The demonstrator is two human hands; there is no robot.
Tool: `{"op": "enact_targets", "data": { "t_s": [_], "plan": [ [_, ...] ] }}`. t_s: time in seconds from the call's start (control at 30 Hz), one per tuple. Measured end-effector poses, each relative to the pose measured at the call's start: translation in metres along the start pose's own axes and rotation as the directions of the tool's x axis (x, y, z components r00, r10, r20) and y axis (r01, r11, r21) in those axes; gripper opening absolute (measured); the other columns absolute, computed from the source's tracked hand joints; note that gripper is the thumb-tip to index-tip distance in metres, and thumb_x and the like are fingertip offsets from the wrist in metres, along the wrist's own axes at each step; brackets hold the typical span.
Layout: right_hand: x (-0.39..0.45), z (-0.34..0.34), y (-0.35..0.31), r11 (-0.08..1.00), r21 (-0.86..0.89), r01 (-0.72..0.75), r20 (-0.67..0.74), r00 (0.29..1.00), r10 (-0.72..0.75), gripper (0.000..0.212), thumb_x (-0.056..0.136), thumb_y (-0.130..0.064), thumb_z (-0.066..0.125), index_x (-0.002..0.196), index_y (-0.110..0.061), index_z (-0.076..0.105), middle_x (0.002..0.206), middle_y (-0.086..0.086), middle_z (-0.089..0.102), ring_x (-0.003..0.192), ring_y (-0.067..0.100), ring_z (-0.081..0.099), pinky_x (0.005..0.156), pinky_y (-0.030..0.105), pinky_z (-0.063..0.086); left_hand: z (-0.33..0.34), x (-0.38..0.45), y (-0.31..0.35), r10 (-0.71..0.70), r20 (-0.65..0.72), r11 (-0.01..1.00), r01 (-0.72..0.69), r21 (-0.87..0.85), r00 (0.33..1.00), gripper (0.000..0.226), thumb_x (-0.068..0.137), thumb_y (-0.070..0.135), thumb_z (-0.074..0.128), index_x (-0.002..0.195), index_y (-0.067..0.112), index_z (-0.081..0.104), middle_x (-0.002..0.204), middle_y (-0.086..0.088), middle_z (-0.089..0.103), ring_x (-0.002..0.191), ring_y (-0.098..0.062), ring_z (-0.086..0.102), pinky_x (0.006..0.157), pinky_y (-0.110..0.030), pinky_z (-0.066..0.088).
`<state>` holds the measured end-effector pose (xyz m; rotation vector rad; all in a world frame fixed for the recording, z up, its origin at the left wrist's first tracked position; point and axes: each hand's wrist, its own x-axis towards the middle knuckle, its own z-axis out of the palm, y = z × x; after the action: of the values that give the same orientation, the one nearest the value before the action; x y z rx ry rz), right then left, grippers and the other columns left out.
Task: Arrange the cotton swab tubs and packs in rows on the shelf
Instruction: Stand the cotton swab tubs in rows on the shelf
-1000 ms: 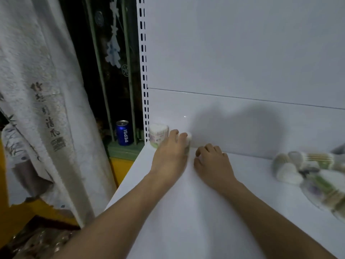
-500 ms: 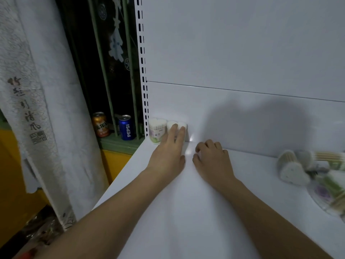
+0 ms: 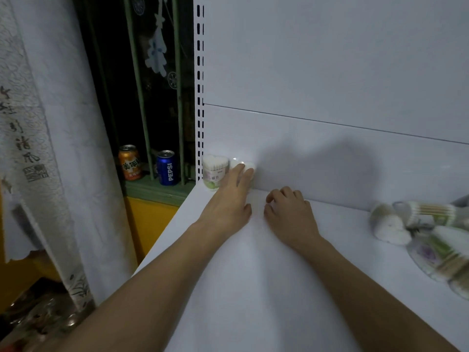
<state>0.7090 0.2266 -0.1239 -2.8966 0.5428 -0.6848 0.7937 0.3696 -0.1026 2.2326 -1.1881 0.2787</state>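
Cotton swab tubs and packs (image 3: 429,240) are lying tumbled in a loose heap on the white shelf (image 3: 253,288), well to the right of the right hand (image 3: 290,214). That hand is resting knuckles-up on the shelf, fingers curled under, holding nothing. Just beside it, the left hand (image 3: 229,201) is reaching to the back corner, its straight fingers pressing a second tub (image 3: 250,166), which is standing touching the heart-shaped tub (image 3: 214,172) at its left.
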Motion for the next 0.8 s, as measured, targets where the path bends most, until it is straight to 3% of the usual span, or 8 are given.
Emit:
{"op": "enact_targets", "data": {
  "t_s": [0.13,0.27,0.57,0.63,0.7,0.8],
  "plan": [
    [-0.007,-0.001,0.0,1.0,0.011,-0.001,-0.003,1.0,0.001,0.021,0.097,-0.025,0.049,0.11,-0.014,0.062,0.109,0.004,0.057,0.1,0.025,0.049,0.08,0.037,0.041,0.004,-0.001,0.004,-0.013,0.06,0.998,0.01,0.058,0.998,0.078,0.095,0.02,0.056,0.154,0.017,0.004,0.161,-0.002,-0.005,0.149,-0.022,0.001,0.116,-0.028,0.016],
    [-0.008,-0.004,-0.002,0.999,0.031,-0.011,0.002,1.0,0.011,0.02,0.097,-0.023,0.05,0.11,-0.014,0.063,0.11,0.003,0.059,0.1,0.024,0.049,0.082,0.038,0.043,0.002,-0.002,-0.004,-0.028,0.052,0.999,0.029,-0.021,0.998,0.081,0.092,0.013,0.057,0.154,0.018,0.005,0.162,-0.001,-0.005,0.148,-0.025,0.006,0.114,-0.03,0.021],
    [-0.005,0.0,0.003,0.999,0.052,0.011,-0.017,1.0,-0.01,0.019,0.096,-0.023,0.053,0.109,-0.015,0.064,0.109,0.002,0.059,0.098,0.024,0.05,0.082,0.04,0.045,-0.002,-0.001,-0.006,-0.003,0.056,0.999,0.005,-0.035,0.998,0.077,0.09,0.007,0.055,0.153,0.015,0.011,0.161,-0.007,-0.002,0.149,-0.026,0.001,0.118,-0.033,0.017],
    [-0.004,0.001,0.003,0.998,0.065,0.005,-0.007,1.0,-0.004,0.019,0.097,-0.024,0.052,0.109,-0.016,0.064,0.109,0.001,0.059,0.099,0.023,0.049,0.084,0.039,0.044,-0.003,-0.001,-0.007,0.001,0.041,1.0,-0.001,0.008,0.999,0.076,0.09,0.012,0.057,0.152,0.02,0.014,0.161,-0.003,-0.001,0.147,-0.025,0.01,0.112,-0.033,0.028],
    [-0.004,-0.001,0.002,0.994,0.109,-0.018,0.01,1.0,0.017,0.02,0.098,-0.026,0.052,0.111,-0.016,0.064,0.11,0.0,0.059,0.101,0.021,0.049,0.088,0.039,0.043,-0.009,-0.002,-0.003,-0.004,-0.024,0.994,0.007,0.105,1.0,0.072,0.089,0.018,0.058,0.15,0.026,0.02,0.16,-0.001,0.005,0.139,-0.024,0.027,0.095,-0.032,0.043],
    [-0.007,-0.018,-0.002,0.957,0.266,-0.115,0.067,0.993,0.1,0.02,0.099,-0.025,0.051,0.113,-0.017,0.063,0.111,-0.001,0.059,0.103,0.017,0.051,0.092,0.033,0.043,-0.019,-0.005,0.008,0.001,-0.17,0.984,0.029,0.177,0.985,0.06,0.089,0.024,0.057,0.144,0.028,0.033,0.151,-0.001,0.025,0.123,-0.024,0.043,0.079,-0.032,0.048]
  ]
}}
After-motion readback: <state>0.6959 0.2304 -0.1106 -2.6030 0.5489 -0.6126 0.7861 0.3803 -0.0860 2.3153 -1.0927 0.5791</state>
